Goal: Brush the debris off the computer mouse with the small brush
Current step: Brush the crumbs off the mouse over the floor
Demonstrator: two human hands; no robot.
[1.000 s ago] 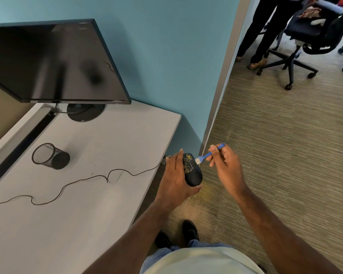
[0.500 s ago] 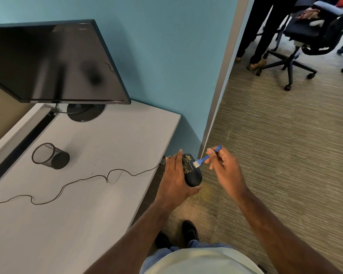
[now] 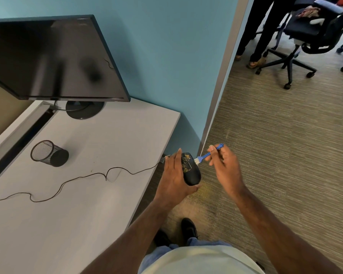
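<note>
My left hand (image 3: 173, 175) grips a black computer mouse (image 3: 192, 172) just off the desk's right edge, above the carpet. Yellowish debris (image 3: 186, 163) speckles the mouse's front half. A small blue brush (image 3: 208, 154) with white bristles is pinched in my right hand (image 3: 225, 167), and the bristles touch the mouse's front right side. The mouse's thin black cable (image 3: 83, 177) trails left across the white desk (image 3: 83, 214).
A black monitor (image 3: 48, 60) stands at the desk's back. A black mesh pen cup (image 3: 49, 153) lies on its side on the desk. Debris dusts the carpet (image 3: 204, 189) under the mouse. Beyond the partition edge (image 3: 220, 86) stand a person (image 3: 259, 28) and office chairs (image 3: 309, 32).
The brush swept in over the mouse's front, then drew back to its front right edge. My left hand has kept the mouse in the same spot.
</note>
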